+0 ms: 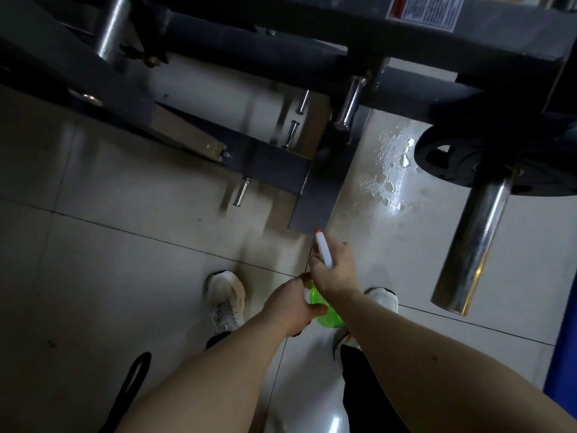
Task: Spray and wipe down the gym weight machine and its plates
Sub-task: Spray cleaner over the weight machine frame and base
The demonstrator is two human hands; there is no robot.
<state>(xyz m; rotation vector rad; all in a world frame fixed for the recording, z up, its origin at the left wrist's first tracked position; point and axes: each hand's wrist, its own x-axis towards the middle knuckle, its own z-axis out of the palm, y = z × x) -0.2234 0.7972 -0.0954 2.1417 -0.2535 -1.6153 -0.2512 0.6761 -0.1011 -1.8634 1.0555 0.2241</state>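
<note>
Two hands, both on one spray bottle (pixel 326 315), low and centre in the view.
- Right hand (pixel 335 271): fingers wrapped round the white spray head; whether a finger is on the trigger cannot be told.
- Left hand (pixel 288 304): thumb and fingers curled round the green body of the bottle, just below the right hand.
- Orange nozzle tip (pixel 318 230): faces away from the person, just beside the near end of the base bar.
- Weight machine (pixel 281 165): dark grey steel frame across the top of the view, base bar running down toward the bottle.
- Chrome pegs (pixel 348 104): several jut from the frame, none loaded.
- Label (pixel 427 9): white and red, on the top beam; text too blurred to read.
- Weight plate (pixel 437 157): black, on the right, mounted on a thick chrome bar (pixel 474 242) that angles toward the camera.
- Floor (pixel 125 245): pale tile.
- Wet patch (pixel 390 173): shiny droplets between the base bar and the plate.
- Shoes (pixel 226 301): white pair, one on each side of the hands.
- Strap (pixel 131 385): black, lower left.
</note>
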